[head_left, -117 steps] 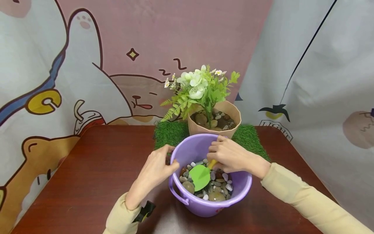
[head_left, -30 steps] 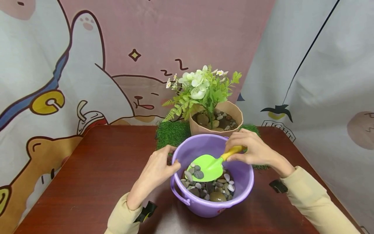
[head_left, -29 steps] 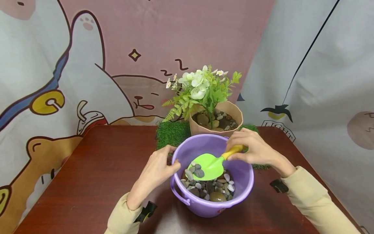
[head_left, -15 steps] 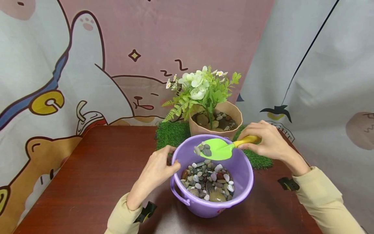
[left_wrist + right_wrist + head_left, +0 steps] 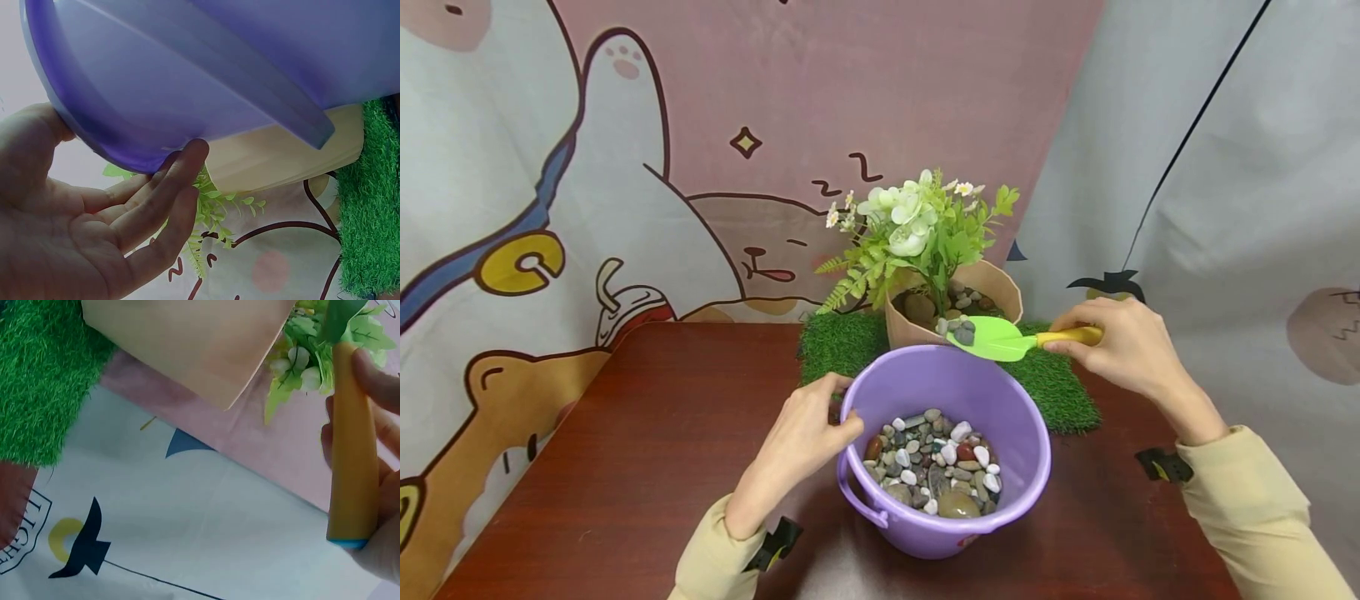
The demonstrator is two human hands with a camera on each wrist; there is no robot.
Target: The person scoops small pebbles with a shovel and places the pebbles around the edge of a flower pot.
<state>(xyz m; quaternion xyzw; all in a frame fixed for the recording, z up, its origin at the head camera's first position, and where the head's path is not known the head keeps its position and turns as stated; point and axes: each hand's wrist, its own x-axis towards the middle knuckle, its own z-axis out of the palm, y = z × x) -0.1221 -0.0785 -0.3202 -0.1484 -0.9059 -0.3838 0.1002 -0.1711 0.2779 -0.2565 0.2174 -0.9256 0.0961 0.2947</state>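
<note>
My right hand grips the yellow handle of a toy shovel whose green blade bears several grey pebbles. The blade is above the far rim of the purple bucket, overlapping the front of the beige flowerpot in the head view. In the right wrist view the thumb lies along the yellow handle. My left hand holds the bucket's left rim, thumb inside and fingers outside, as the left wrist view also shows. Mixed stones cover the bucket's bottom.
The flowerpot holds stones and a plant with white flowers. It stands on a green artificial grass mat at the back of the brown table. Behind hangs a cloth with cartoon prints. The bucket's handle hangs at its left side.
The shovel, earlier among the stones in the bucket, has come up with pebbles on it and moved right and back over the far rim. The left hand stays on the bucket rim.
</note>
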